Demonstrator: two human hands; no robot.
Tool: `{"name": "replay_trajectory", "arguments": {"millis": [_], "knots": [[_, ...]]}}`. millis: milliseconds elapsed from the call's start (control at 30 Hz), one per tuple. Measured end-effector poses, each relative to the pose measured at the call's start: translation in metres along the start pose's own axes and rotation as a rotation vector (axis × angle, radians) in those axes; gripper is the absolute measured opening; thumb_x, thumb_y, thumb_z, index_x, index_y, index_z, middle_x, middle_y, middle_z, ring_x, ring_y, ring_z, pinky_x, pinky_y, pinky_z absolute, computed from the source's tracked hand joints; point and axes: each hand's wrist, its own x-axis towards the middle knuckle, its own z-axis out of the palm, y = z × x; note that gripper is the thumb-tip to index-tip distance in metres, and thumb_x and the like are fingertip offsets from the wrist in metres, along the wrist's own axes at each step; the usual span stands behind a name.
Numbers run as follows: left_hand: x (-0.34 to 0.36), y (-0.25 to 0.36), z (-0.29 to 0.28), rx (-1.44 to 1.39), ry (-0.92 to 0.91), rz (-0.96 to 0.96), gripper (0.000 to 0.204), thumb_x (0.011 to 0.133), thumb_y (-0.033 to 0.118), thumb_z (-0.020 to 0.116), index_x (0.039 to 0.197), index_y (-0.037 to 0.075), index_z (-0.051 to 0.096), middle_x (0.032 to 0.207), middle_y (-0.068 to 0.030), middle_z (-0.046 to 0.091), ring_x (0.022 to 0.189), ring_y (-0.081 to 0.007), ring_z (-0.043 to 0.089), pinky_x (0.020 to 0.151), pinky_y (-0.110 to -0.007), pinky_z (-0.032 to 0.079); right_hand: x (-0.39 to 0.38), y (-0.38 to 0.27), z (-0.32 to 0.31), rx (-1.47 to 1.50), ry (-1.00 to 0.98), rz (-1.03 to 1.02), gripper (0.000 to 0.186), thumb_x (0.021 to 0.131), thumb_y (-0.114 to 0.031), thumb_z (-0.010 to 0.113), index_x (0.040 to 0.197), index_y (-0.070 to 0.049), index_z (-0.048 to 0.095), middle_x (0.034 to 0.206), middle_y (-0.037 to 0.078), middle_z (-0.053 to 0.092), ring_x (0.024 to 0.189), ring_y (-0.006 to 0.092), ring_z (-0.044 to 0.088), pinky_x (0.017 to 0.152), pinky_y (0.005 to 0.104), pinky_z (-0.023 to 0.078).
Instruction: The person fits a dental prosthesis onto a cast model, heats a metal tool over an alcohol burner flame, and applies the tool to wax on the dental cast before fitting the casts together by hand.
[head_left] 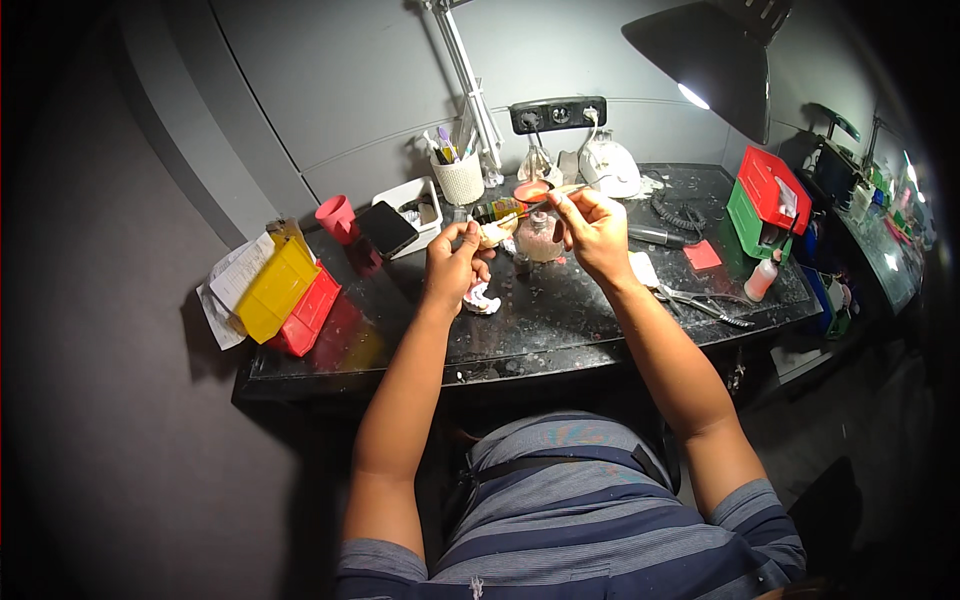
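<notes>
Over the middle of the black worktop (400,330), my left hand (455,262) is closed around a small cream-coloured piece (495,233), its fine shape too small to make out. From the right, my right hand (592,228) pinches a thin dark tool (537,208), its tip close to the cream piece. Just behind and between my hands stands a round clear jar (540,242) with pinkish contents. A crumpled white tissue (482,300) lies below my left hand.
Left: yellow bin (275,285), red bin (312,315), red cup (338,218), black phone (386,230), white tray (428,195). Behind: pen pot (460,180), lamp arm (465,70). Right: pliers (705,305), pink-filled bottle (761,280), red-and-green bins (765,205). A black lamp shade (710,60) hangs above.
</notes>
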Motion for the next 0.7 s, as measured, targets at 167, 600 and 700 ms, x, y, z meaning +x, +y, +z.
{"name": "replay_trajectory", "arguments": {"millis": [167, 600, 700], "knots": [[0.0, 0.0, 0.0, -0.005, 0.001, 0.004, 0.027, 0.104, 0.03, 0.052, 0.102, 0.003, 0.056, 0.079, -0.0129, 0.064, 0.047, -0.0111, 0.055, 0.04, -0.021, 0.038, -0.001, -0.002, 0.002, 0.018, 0.004, 0.002, 0.017, 0.097, -0.014, 0.065, 0.088, 0.001, 0.066, 0.062, 0.0, 0.06, 0.046, 0.0021, 0.046, 0.042, 0.0189, 0.034], [0.001, 0.001, 0.0, -0.001, 0.004, 0.001, 0.029, 0.103, 0.031, 0.053, 0.101, 0.002, 0.056, 0.08, -0.0141, 0.065, 0.048, -0.0115, 0.056, 0.04, -0.021, 0.038, 0.005, 0.01, -0.011, 0.006, 0.052, -0.043, 0.017, 0.097, -0.012, 0.065, 0.088, 0.003, 0.068, 0.061, 0.002, 0.061, 0.044, 0.0042, 0.048, 0.043, 0.0193, 0.036], [0.001, 0.0, -0.001, -0.011, 0.006, 0.017, 0.029, 0.103, 0.03, 0.054, 0.1, 0.002, 0.056, 0.083, -0.0153, 0.066, 0.05, -0.0123, 0.058, 0.042, -0.022, 0.04, 0.013, 0.007, -0.022, -0.099, 0.181, -0.048, 0.018, 0.095, -0.013, 0.066, 0.086, 0.003, 0.069, 0.065, 0.004, 0.065, 0.049, 0.0064, 0.054, 0.046, 0.0216, 0.043]]}}
